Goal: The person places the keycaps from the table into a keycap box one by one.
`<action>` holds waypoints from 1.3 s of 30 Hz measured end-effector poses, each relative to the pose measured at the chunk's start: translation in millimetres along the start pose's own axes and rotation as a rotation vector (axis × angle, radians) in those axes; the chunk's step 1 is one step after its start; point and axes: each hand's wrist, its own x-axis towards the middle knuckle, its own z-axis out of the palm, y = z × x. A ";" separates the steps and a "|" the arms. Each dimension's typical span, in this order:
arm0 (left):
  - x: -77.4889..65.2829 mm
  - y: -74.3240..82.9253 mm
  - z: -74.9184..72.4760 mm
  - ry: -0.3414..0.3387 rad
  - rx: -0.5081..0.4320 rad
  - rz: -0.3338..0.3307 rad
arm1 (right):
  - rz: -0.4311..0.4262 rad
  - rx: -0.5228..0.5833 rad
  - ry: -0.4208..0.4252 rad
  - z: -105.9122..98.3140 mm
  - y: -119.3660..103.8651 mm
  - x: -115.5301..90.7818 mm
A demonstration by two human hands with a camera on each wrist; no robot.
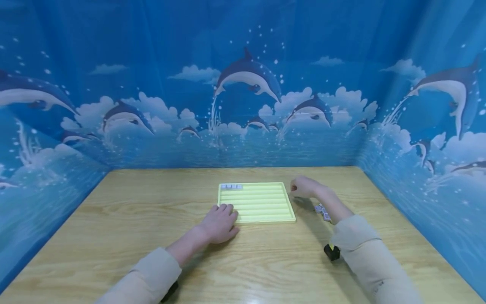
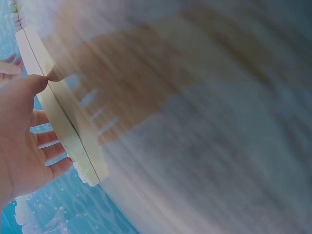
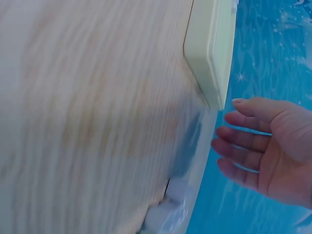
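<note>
From my station I follow both hands through the three cameras. The ridged yellow-green tray (image 1: 262, 201) lies flat on the wooden table (image 1: 152, 198), near the middle of its far edge. At the far left corner of this tray, about four small pale tiles (image 1: 231, 186) stand side by side in the first row; the nearer rows that I can see are bare.

I judge that the step in hand is the filling of this first row, and that it is only at its beginning.

The left hand (image 1: 220, 225) rests over the near left corner of the tray, its fingers loose and a little apart, the thumb against the near wall. I think it steadies the tray, but how hard it presses I cannot tell.

The right hand (image 1: 305, 187) is just beside the right edge of the tray, with fingers relaxed and half bent; in the right wrist view I see nothing between them. The loose tiles (image 1: 322, 212) lie beyond the tray's right edge, partly hidden by the right forearm.

In my opinion, the next move calls for picking one loose tile and setting it beside the last one in the row, without disturbing its neighbours.
</note>
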 end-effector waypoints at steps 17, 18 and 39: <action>-2.0 0.0 5.2 0.000 0.018 0.000 | 0.278 0.030 -0.221 -0.6 21.1 -46.9; -1.8 -0.1 5.3 0.002 0.019 0.001 | 0.283 0.035 -0.228 -0.3 20.0 -47.3; -2.1 -0.9 2.1 0.040 0.036 0.016 | 0.226 0.017 -0.177 6.1 22.7 -43.4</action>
